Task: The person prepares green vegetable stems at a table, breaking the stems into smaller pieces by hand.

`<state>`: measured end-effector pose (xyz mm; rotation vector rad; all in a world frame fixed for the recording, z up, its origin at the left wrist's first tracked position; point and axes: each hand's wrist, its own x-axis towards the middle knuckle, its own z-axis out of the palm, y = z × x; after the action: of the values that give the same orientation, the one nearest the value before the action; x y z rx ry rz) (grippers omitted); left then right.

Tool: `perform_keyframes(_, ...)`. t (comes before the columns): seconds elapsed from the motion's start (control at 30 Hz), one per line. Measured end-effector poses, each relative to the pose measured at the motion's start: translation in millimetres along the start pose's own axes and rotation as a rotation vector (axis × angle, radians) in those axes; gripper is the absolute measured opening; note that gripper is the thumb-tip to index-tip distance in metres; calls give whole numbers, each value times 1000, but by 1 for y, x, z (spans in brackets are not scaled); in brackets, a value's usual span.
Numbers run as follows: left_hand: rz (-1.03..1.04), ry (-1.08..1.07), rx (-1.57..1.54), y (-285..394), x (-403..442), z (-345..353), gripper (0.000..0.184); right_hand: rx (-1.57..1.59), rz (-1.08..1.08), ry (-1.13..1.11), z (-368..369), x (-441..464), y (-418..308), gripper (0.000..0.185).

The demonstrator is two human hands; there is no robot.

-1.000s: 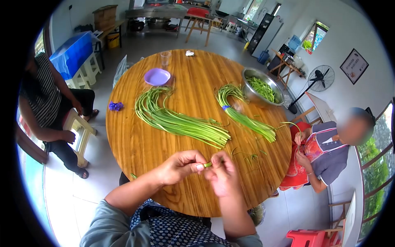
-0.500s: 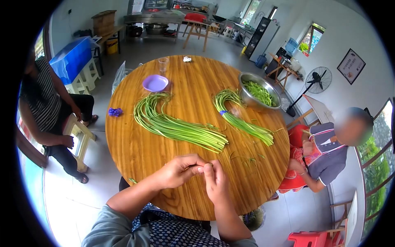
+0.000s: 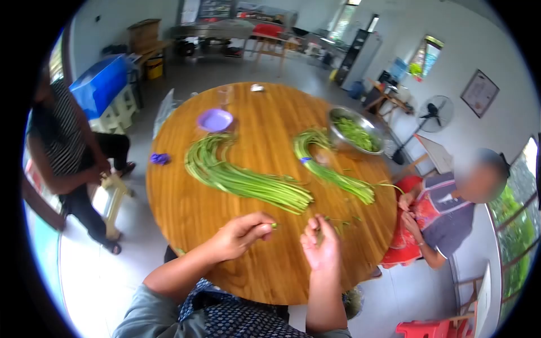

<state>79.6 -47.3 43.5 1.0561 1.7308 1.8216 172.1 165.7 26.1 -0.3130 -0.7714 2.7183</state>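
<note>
My left hand [image 3: 243,234] is closed in a pinch above the near part of the table, a short green piece of garlic scape [image 3: 274,226] showing at its fingertips. To its right, apart from it, my right hand [image 3: 321,245] has curled fingers with thumb and forefinger together; thin green bits show by the fingertips, but I cannot tell whether they are held. Beyond both hands lies a large loose bundle of long garlic scapes [image 3: 242,177]. A smaller bundle [image 3: 341,181], bound with a blue-purple tie [image 3: 305,160], lies to the right.
A steel bowl [image 3: 336,137] with cut green pieces stands at the table's [image 3: 208,242] far right. A purple dish [image 3: 214,120], clear cup [image 3: 225,96] and purple tie clump [image 3: 160,159] lie farther left. One person sits right, handling a stem; another is at the left.
My hands, which were together, have moved apart, the right one going rightward. A green piece now shows in my left fingertips. The person at the right has brought both hands together.
</note>
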Motion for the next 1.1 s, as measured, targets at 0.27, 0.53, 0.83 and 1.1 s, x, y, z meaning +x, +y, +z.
perform_keyframes(0.27,-70,66,-84,-7,1,-3,16,118,-14,83,-65,95,-81,20)
perform_keyframes(0.53,-87,80,-31,-9,5,-3,17,-654,-560,493,41,274,-228,57)
perform_keyframes(0.83,-162,123,-100,-10,5,-4,17,-990,-149,-310,41,94,-51,27)
perform_keyframes(1.1,20,67,-212,-11,11,6,13,-870,-73,-514,57,5,8,23)
